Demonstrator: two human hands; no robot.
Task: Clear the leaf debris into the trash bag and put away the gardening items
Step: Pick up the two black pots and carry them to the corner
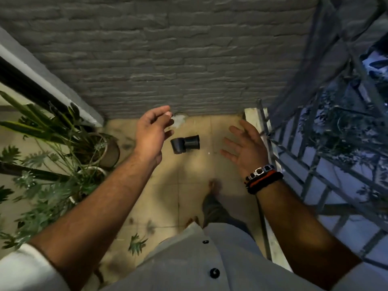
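Observation:
Two small black plastic pots (185, 143) lie on their sides on the tan tiled floor (195, 175) near the foot of the grey brick wall. My left hand (152, 133) hovers just left of them, its fingers loosely curled and holding nothing. To the right of the pots my right hand (244, 147) is spread with straight fingers, palm facing left, also empty. Neither hand touches the pots. A few green leaves (136, 243) lie on the floor close to my body. No trash bag is in view.
Potted plants (63, 156) with long green leaves crowd the left side. A metal railing with netting (327, 156) and a low ledge (255, 120) run along the right. The grey brick wall (168, 59) closes the far end. My foot (214, 185) stands on the tiles.

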